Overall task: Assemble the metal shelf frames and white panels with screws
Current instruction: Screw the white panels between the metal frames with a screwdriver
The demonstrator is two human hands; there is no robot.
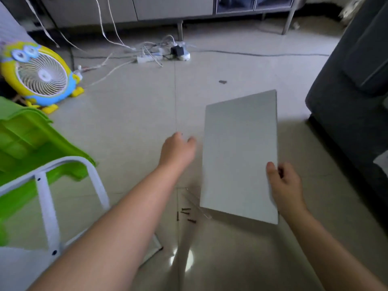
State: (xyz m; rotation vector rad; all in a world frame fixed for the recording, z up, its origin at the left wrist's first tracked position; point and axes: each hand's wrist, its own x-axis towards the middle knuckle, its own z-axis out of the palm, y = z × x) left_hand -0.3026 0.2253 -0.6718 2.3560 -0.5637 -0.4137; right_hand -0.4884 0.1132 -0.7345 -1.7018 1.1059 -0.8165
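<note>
No legible txt, labels, nos. or signs anywhere.

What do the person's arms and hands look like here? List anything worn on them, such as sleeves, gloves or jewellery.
The left arm and right arm are bare to the frame's edge, with no sleeve in view. The left hand and right hand wear no gloves. No watch, bracelet or ring shows, though the picture is slightly blurred.

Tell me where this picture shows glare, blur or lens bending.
Head view: glare flares on the floor tiles near the bottom; motion blur smears the white metal frame and green plastic stool at left; the white panel looks fairly sharp, with soft shadow beneath; wide-angle distortion tilts the cabinet at top.
</note>
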